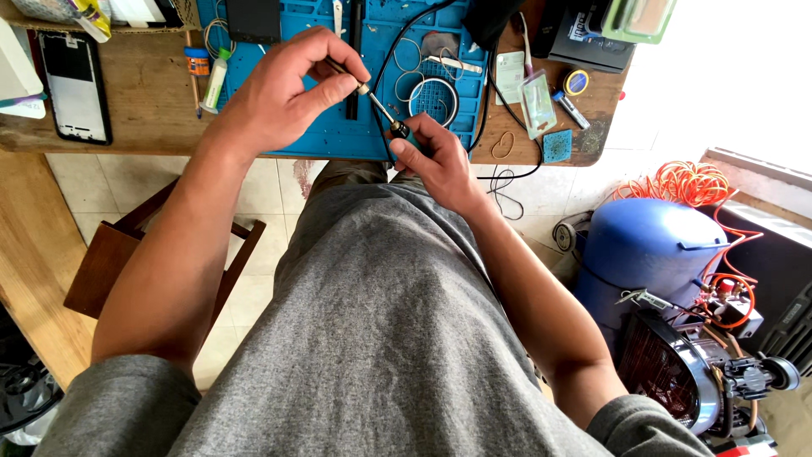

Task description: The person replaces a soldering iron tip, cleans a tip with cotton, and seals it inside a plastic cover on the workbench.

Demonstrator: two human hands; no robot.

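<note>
Slim metal-tipped tool [378,105], rod-shaped, held between both hands above the near edge of the blue work mat [338,127]. Left hand [288,89] pinches the upper end between thumb and forefinger, other fingers curled. Right hand [436,156] is clenched round the lower end, where a dark round collar [399,129] shows; a black cable [397,51] runs from there up across the mat.

Progress, as a judgement: work on the tool looks mid-way. The tool is in hand and off the mat, both grips set, but whether the tip is being fitted or removed cannot be told. Nothing lies loose directly under it.

Surroundings: coil of wire [434,100] on the mat just beyond the right hand; small bottle [216,80] at the mat's left edge; dark phone [76,85] further left on the wooden table [144,110].

Room: hands sit over the table's front edge, open floor below. Wooden stool [110,254] under the left forearm; blue compressor tank [647,245] with orange hose [685,182] close to the right elbow.
</note>
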